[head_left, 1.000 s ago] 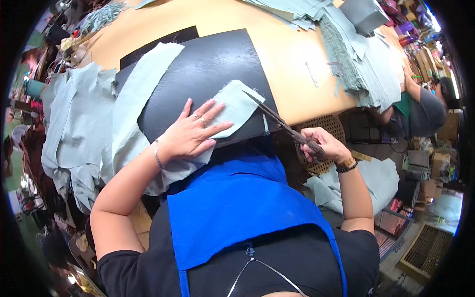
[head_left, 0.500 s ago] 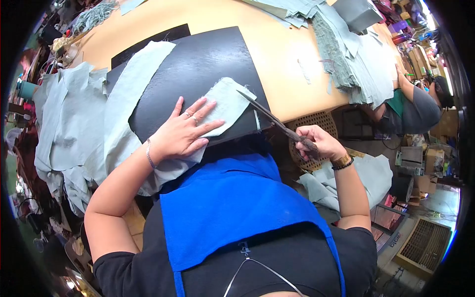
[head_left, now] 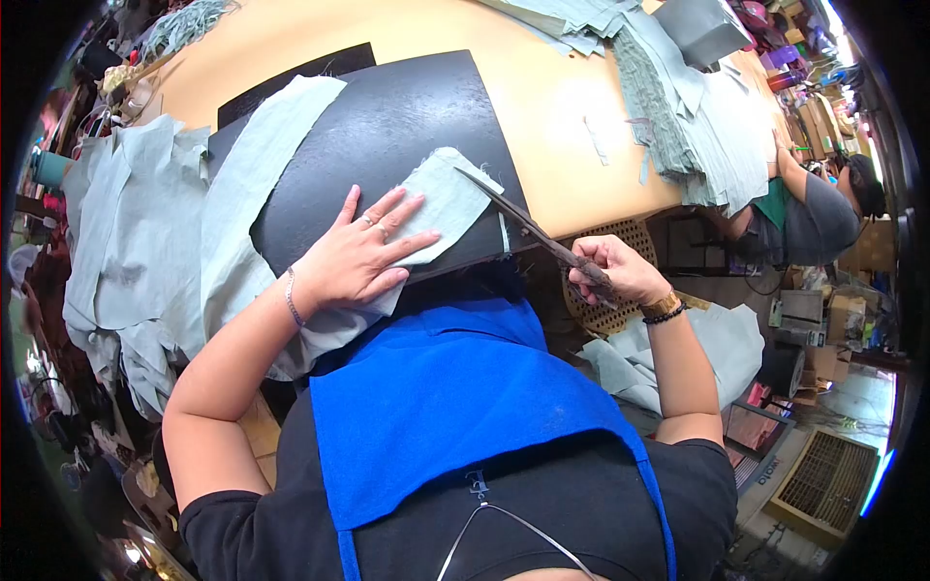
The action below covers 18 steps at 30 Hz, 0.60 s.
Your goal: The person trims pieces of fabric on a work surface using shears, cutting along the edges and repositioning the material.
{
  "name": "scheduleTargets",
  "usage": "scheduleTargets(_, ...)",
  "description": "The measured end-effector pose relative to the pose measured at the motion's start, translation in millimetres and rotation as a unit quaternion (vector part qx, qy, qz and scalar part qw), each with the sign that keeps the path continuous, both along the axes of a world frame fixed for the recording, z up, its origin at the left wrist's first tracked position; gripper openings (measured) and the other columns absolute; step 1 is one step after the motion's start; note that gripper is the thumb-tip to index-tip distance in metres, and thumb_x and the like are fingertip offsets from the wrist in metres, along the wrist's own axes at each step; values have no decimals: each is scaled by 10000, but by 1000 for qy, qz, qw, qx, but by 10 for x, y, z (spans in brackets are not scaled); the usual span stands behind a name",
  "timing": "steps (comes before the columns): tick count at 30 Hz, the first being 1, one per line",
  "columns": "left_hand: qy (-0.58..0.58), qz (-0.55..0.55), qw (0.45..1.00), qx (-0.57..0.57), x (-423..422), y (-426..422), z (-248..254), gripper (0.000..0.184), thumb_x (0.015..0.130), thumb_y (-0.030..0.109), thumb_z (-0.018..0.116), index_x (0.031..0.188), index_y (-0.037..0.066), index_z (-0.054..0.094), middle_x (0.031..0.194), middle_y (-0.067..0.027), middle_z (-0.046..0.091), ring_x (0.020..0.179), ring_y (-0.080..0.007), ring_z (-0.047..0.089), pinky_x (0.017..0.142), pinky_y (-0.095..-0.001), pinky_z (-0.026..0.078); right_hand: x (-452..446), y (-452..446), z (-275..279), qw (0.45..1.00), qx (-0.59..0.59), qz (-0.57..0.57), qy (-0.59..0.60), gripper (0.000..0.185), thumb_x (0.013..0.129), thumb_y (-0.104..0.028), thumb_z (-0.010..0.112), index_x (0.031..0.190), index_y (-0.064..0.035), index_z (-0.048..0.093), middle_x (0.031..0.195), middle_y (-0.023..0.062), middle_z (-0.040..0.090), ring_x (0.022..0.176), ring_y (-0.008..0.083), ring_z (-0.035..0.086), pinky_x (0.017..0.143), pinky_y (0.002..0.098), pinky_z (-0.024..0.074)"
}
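My left hand [head_left: 360, 254] lies flat with fingers spread on a pale green cloth piece [head_left: 448, 198], which rests on a black board [head_left: 387, 121]. My right hand [head_left: 620, 271] is wrapped round the handles of long dark scissors [head_left: 538, 235]. Their blades point up and left, and the tip lies over the upper part of the cloth piece. A narrow cloth strip [head_left: 505, 233] is at the board's right edge. To the left, a long cloth length [head_left: 262, 145] lies across the board beside more draped cloth [head_left: 145, 232].
Stacked pale green cloth [head_left: 697, 136] and a grey box [head_left: 699, 29] sit on the right of the tan table [head_left: 572, 97]. Another person [head_left: 809, 218] is at the far right. A woven stool [head_left: 630, 242] and a cloth heap [head_left: 717, 353] are below the table edge.
The scissors have shifted slightly left and up over the cloth, with their handles turned a little in my right hand. The whole view has shifted slightly. My left hand stays on the cloth.
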<state>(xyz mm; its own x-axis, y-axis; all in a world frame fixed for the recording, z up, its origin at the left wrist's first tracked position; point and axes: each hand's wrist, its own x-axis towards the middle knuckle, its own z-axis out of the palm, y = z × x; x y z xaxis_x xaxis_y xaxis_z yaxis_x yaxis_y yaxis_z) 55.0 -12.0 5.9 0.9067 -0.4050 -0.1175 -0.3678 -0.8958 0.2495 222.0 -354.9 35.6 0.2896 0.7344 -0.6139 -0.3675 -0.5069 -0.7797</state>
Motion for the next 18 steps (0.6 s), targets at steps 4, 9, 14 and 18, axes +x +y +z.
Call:
scheduleTargets(4, -17, -2, 1000, 8, -7, -4, -15, 510, 934, 436, 384, 1434, 333, 370, 1555, -115, 196, 1429, -341, 182, 1077, -666, 119, 41, 32, -23, 1000, 5, 4, -5, 219, 849, -201, 703, 791, -79, 531, 662, -14, 581, 569, 52, 570, 521, 202, 477)
scheduleTargets(9, -23, -7, 1000, 14, -8, 0, -13, 514, 934, 441, 387, 1436, 334, 366, 1554, -119, 195, 1424, -348, 193, 1077, -664, 122, 100, 244, -121, 1000, 19, -6, 12, 201, 858, -216, 694, 807, -88, 548, 684, -18, 592, 565, 55, 566, 518, 201, 473)
scheduleTargets(14, -19, -5, 1000, 5, -12, 4, -38, 520, 931, 461, 373, 1431, 322, 385, 1550, -132, 206, 1423, -360, 192, 1078, -661, 103, 159, 250, -122, 999, 44, 11, 5, 223, 859, -239, 698, 819, -69, 559, 689, -16, 585, 563, 58, 562, 507, 201, 468)
scheduleTargets(18, -19, -4, 1000, 3, -12, 6, -33, 522, 930, 464, 378, 1432, 321, 384, 1550, -136, 201, 1422, -361, 193, 1076, -663, 107, 175, 204, -150, 998, 52, 24, -8, 234, 863, -254, 695, 811, -66, 566, 692, -16, 584, 566, 55, 559, 503, 205, 468)
